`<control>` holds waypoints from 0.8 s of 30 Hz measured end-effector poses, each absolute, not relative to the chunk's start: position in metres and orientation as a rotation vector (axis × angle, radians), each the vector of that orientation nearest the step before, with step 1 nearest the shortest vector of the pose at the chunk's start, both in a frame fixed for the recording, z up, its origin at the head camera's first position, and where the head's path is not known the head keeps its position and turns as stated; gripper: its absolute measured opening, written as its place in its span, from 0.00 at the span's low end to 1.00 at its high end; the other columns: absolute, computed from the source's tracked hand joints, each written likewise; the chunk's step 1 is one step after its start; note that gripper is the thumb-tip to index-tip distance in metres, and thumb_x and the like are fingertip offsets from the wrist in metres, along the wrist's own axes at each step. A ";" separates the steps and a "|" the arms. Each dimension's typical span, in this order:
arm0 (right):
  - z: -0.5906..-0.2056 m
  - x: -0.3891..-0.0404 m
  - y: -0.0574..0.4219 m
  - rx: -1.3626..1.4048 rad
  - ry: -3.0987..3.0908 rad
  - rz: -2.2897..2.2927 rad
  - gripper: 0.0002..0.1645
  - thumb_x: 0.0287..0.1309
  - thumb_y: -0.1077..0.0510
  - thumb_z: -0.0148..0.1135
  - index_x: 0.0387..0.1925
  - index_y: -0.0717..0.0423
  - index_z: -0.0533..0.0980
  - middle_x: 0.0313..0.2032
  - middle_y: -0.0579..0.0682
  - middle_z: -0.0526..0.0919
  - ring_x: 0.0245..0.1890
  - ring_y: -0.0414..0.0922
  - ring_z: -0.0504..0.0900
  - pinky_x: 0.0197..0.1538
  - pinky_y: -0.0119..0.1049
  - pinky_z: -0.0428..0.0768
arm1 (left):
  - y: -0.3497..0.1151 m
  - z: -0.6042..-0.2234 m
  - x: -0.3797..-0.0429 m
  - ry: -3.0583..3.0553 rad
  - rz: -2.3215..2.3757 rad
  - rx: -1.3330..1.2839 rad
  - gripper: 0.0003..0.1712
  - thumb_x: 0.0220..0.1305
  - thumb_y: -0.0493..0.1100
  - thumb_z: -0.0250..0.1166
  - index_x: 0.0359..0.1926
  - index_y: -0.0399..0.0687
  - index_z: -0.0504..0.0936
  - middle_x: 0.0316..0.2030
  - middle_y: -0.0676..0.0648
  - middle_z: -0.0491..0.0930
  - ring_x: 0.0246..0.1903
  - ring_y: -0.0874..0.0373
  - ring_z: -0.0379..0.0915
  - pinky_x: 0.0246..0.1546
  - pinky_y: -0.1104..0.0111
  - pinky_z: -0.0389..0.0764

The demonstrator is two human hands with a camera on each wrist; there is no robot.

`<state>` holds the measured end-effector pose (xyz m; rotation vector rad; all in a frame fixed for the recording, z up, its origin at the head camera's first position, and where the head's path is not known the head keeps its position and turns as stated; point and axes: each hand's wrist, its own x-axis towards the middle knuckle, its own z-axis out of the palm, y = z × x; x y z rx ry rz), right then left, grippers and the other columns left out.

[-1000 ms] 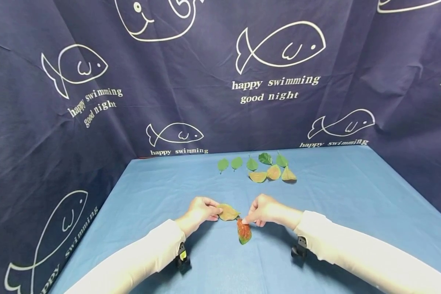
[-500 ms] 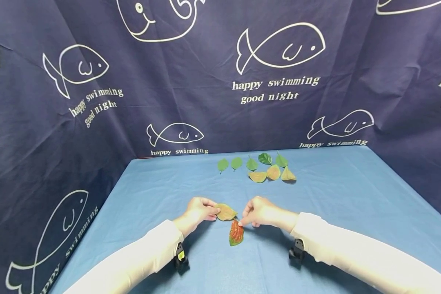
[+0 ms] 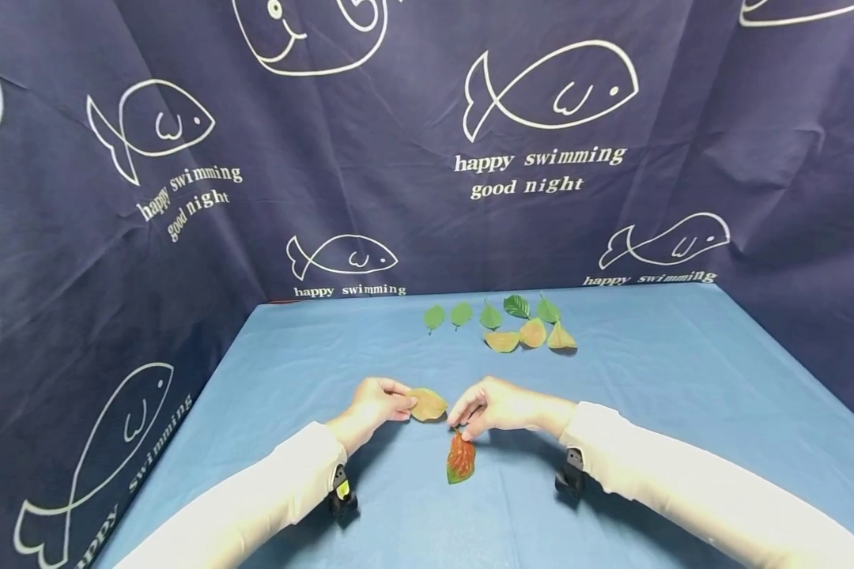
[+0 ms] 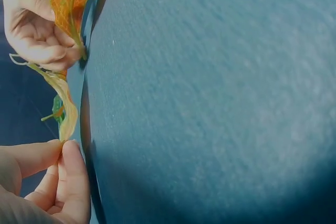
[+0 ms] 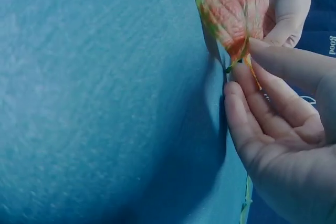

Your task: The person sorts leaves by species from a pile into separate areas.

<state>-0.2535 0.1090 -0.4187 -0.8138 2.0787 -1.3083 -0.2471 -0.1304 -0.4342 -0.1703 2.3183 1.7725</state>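
My left hand (image 3: 377, 401) pinches a yellow leaf (image 3: 428, 405) by its left end between thumb and fingertips; the leaf's tip points toward the other hand. In the left wrist view this yellow leaf (image 4: 68, 109) shows nearly edge-on. The right hand (image 3: 501, 407) pinches a red leaf with green edges (image 3: 461, 460) near its stem end, thumb against its face. That red leaf (image 5: 231, 9) hangs with its broad end toward the front of the table. In the head view the two leaves are apart, the red one nearer the front.
At the back of the blue-covered table (image 3: 313, 340) lies a row of several green leaves (image 3: 490, 316). In front of them are three yellowish leaves (image 3: 532, 333). A dark blue curtain with fish drawings (image 3: 427, 197) stands behind.
The left hand has moved left with the yellow leaf. The right hand has also shifted left with the red leaf, whose gap from the yellow leaf has grown.
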 end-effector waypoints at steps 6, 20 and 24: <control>-0.417 -0.251 0.106 -1.026 2.123 -1.207 0.16 0.49 0.66 0.72 0.43 0.63 0.85 0.46 0.57 0.85 0.41 0.45 0.81 0.45 0.34 0.86 | -0.133 -0.435 -0.249 2.300 1.800 -0.171 0.08 0.56 0.28 0.67 0.38 0.27 0.84 0.26 0.44 0.85 0.20 0.61 0.79 0.29 0.69 0.88; -0.417 -0.246 0.108 -1.121 2.114 -1.186 0.04 0.50 0.66 0.71 0.29 0.64 0.85 0.32 0.55 0.86 0.26 0.34 0.79 0.28 0.23 0.79 | -0.134 -0.437 -0.249 2.289 1.848 -0.204 0.06 0.55 0.26 0.66 0.36 0.26 0.83 0.25 0.43 0.85 0.20 0.60 0.79 0.29 0.67 0.89; -0.420 -0.249 0.112 -1.060 2.120 -1.246 0.05 0.51 0.65 0.71 0.30 0.65 0.85 0.29 0.59 0.87 0.26 0.32 0.80 0.31 0.24 0.81 | -0.134 -0.436 -0.249 2.287 1.851 -0.197 0.06 0.55 0.26 0.66 0.36 0.26 0.84 0.25 0.44 0.85 0.20 0.60 0.79 0.30 0.67 0.89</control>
